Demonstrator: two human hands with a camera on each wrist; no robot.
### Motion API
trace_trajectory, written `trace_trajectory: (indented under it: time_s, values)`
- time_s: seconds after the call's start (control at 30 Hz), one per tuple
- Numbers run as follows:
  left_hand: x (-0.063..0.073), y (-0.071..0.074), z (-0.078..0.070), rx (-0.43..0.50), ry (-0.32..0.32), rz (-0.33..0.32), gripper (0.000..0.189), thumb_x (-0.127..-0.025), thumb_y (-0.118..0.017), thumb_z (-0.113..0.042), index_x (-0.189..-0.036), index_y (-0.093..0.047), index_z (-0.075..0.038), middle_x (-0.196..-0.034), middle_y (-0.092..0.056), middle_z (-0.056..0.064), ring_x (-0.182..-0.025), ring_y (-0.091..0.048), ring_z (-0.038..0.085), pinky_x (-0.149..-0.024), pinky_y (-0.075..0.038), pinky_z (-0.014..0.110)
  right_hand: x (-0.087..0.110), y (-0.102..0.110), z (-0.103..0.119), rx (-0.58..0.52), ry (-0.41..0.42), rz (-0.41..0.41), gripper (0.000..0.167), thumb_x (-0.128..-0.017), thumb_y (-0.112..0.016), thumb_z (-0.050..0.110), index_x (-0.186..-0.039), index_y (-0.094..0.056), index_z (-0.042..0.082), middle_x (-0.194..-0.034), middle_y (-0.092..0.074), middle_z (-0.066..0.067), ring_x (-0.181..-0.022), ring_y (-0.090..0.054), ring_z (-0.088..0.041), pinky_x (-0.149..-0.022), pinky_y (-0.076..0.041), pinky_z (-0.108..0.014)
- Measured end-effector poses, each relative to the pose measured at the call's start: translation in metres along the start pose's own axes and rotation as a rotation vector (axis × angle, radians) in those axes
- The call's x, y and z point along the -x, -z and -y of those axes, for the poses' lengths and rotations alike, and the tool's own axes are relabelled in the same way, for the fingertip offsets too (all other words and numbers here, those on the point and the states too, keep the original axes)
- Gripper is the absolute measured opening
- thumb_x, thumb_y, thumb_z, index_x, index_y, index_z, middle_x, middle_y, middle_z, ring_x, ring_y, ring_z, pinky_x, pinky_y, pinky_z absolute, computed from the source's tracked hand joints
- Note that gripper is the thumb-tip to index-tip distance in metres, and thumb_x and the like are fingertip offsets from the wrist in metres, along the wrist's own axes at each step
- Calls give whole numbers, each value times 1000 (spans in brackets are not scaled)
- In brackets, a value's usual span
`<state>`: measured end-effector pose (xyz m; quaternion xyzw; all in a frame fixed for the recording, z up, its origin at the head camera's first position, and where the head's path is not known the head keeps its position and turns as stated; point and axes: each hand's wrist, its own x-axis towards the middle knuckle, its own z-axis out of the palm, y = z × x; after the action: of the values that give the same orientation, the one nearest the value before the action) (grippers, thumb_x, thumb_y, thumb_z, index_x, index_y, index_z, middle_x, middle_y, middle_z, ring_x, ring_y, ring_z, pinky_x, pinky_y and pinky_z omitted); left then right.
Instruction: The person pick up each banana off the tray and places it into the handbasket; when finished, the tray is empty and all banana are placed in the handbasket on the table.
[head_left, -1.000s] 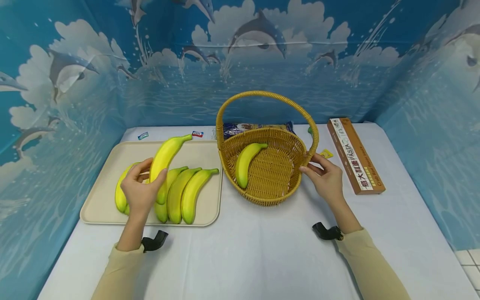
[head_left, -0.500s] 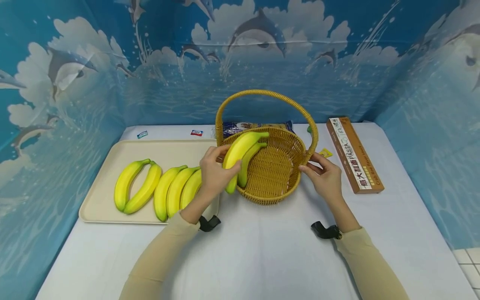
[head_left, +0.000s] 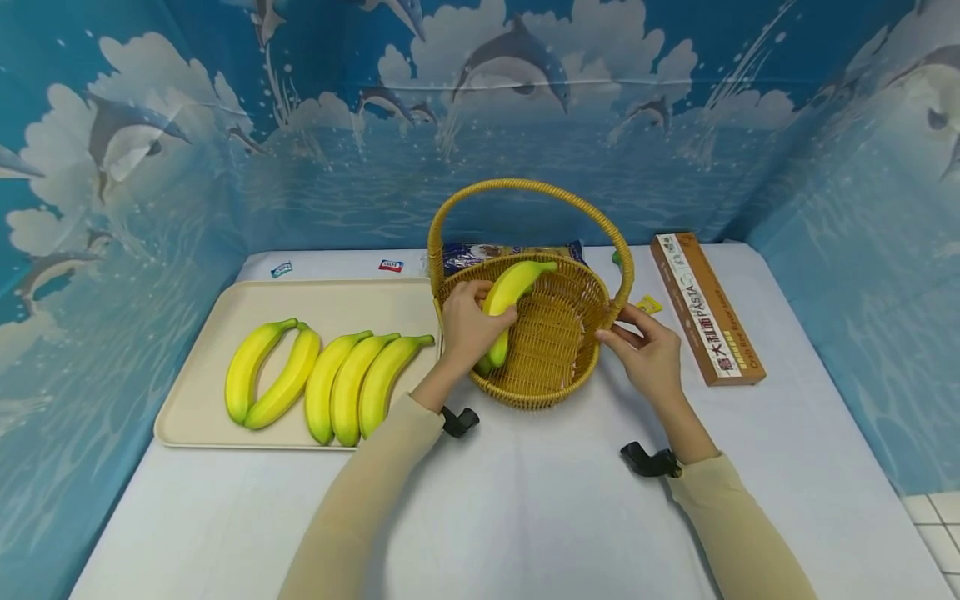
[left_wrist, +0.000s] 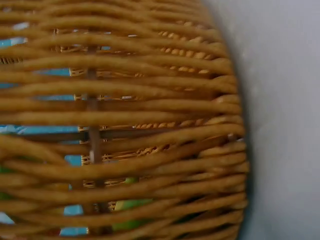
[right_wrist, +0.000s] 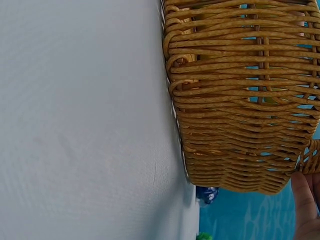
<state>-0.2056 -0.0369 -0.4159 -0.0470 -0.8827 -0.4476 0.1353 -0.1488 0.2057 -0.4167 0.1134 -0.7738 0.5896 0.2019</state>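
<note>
- Left hand [head_left: 468,329] is gripping a banana [head_left: 506,292], fingers clamped round it, over the basket [head_left: 551,342] toward its left edge!
- A second banana [head_left: 484,366] is peeking out beneath.
- Right hand [head_left: 652,358] is pinching the basket's right rim, fingers clamped there.
- Five bananas [head_left: 348,387] are lying toward the tray's [head_left: 360,304] near edge.
- Pasta box [head_left: 708,308] is lying near the bench's [head_left: 525,500] far right corner.

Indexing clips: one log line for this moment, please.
left hand: grips banana at basket; right hand: holds basket; tray: five bananas
</note>
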Motion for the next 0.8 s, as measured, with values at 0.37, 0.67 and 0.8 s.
trace_trajectory:
  time_s: [0.37, 0.67, 0.8]
  values:
    - [-13, -7, 3, -65, 94, 78, 49, -77, -76, -34, -116, -66, -7, -107, -64, 9, -99, -60, 26, -88, -49, 42, 1, 0, 4, 1, -3, 1, 41, -80, -70, -13, -119, -58, -19, -112, -60, -39, -95, -63, 10, -80, -53, -14]
    - [-11, -10, 5, -124, 135, 106, 51, -76, -78, -35, -117, -66, -7, -104, -63, 8, -95, -59, 25, -82, -49, 40, 1, 0, 1, 9, 0, 1, 42, -79, -71, -14, -119, -59, -18, -112, -61, -37, -94, -63, 10, -79, -53, -14]
    - [-10, -10, 5, -127, 151, 109, 52, -75, -80, -33, -117, -66, -6, -106, -64, 9, -95, -60, 25, -81, -50, 40, 1, 0, 0, 15, 8, 5, 43, -79, -71, -15, -120, -59, -18, -112, -62, -36, -93, -64, 10, -79, -53, -14]
